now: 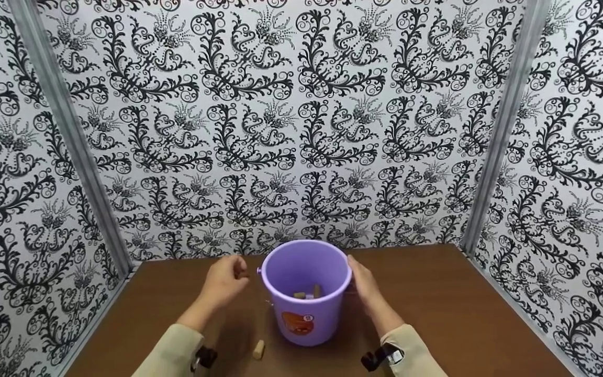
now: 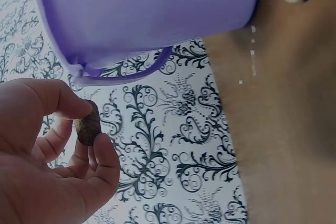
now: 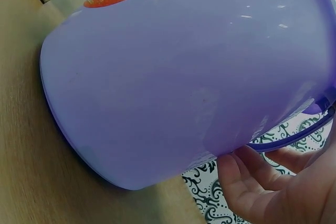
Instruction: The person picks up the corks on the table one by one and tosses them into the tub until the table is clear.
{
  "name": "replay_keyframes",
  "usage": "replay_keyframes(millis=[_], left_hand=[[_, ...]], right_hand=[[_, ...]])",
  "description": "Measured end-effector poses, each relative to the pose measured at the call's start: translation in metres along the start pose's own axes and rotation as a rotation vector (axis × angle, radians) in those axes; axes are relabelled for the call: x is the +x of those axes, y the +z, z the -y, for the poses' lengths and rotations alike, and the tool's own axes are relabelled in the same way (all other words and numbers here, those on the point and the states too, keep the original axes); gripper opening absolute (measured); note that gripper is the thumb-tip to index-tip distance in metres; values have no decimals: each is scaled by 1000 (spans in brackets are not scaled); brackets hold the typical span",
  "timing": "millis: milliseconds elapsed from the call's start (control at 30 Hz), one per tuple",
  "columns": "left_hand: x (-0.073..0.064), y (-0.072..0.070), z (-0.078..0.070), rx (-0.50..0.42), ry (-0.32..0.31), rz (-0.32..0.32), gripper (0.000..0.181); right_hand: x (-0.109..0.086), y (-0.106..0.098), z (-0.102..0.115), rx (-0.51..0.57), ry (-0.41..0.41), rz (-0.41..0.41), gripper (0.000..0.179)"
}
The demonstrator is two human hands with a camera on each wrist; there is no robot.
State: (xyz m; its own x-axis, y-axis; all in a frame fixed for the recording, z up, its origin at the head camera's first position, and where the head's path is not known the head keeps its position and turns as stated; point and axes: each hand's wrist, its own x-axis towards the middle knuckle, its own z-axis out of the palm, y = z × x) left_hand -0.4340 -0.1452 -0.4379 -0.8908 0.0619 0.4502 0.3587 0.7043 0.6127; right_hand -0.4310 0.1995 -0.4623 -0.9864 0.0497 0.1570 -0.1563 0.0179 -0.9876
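Observation:
A small brown cork (image 2: pixel 88 124) is pinched between the thumb and fingers of my left hand (image 1: pixel 224 283), just left of the bucket's rim. In the head view that cork is hidden by the hand. The purple bucket (image 1: pixel 309 319) stands upright on the table, an orange sticker on its front. Several corks (image 1: pixel 300 295) lie at its bottom. My right hand (image 1: pixel 365 285) holds the bucket's right side near the rim. Its bent fingers (image 3: pixel 231 171) meet the wall beside the purple handle (image 3: pixel 294 139), which hangs toward the back.
One loose cork (image 1: pixel 258 350) lies on the brown table (image 1: pixel 411 314), in front of the bucket and to its left. Patterned black-and-white walls (image 1: pixel 301 131) enclose the table at the back and sides, with grey metal posts (image 1: pixel 477 204) at the corners.

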Motion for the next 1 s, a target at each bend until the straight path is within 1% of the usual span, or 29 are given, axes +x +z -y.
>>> replay_keyframes(millis=[100,167,300,433,567,667,767,867,1000], left_hand=[[9,-6,-7,11,7,-1,24],[14,-10,-13,4,-5,5,25],[23,-16,-25,3,-8,2,26],[30,-18,-38,11,5,15,25],[34,-17,-51,20,12,41,27],[38,-14,-61,17,16,76,27],[40,-13,-73,15,40,112,25],[39,-13,-84,27,92,124,24],[34,-12,-91,26,127,134,26]], right_hand=[[5,1,-6,-14,-1,-10,52],[11,1,-15,-19,3,-15,52],[23,1,-34,-14,5,-28,55],[26,0,-40,-17,-15,-35,57],[26,-2,-39,-27,-23,-31,57],[27,-4,-38,-47,-25,-38,57],[25,-6,-35,-56,-27,-41,56],[16,-5,-22,-44,-28,-30,54],[3,-2,-5,-14,-35,24,52]])
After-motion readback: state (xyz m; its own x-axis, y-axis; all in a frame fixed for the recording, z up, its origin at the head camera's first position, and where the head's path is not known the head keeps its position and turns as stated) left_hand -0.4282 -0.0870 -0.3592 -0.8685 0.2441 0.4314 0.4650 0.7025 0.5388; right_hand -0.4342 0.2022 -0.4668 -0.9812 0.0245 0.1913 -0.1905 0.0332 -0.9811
